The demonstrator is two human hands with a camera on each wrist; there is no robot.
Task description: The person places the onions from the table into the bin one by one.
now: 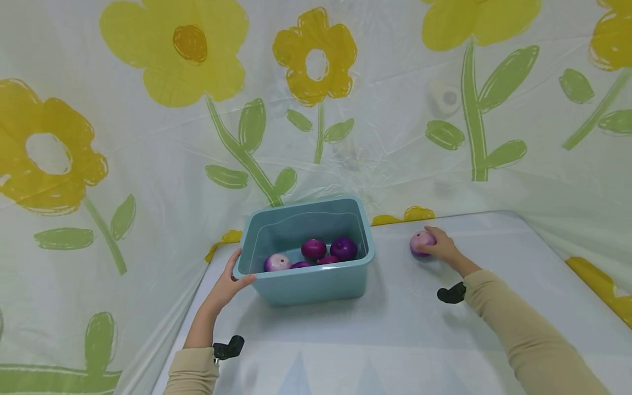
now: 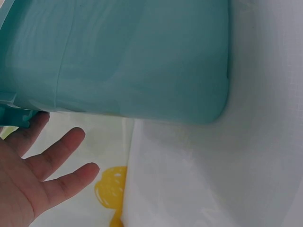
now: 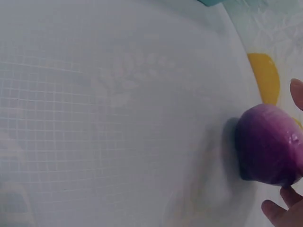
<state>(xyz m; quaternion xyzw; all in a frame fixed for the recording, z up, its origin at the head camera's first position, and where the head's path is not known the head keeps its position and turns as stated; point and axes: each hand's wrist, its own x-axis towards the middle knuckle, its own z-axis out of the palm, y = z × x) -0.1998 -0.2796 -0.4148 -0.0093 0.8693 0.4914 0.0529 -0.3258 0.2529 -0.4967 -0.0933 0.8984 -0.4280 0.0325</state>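
My left hand (image 1: 226, 285) holds the near left corner of a blue-green plastic bin (image 1: 316, 285), its thumb along the front rim. In the left wrist view several fingers (image 2: 64, 151) spread below the bin's wall (image 2: 128, 56). At the right, my right hand (image 1: 444, 247) grips a round purple-and-whitish vegetable, like an onion (image 1: 422, 241), low over the table. The right wrist view has that onion (image 3: 267, 144) at its right edge, with fingertips (image 3: 274, 210) against its underside. Inside the bin lie a similar pale-topped onion (image 1: 277, 262) and several darker purple ones (image 1: 344, 248).
A white-covered table (image 1: 405, 329) carries the bin. Behind it hangs a pale curtain (image 1: 385, 109) printed with yellow flowers and green leaves. Black wrist mounts (image 1: 229, 348) sit on both forearms, beside beige sleeves.
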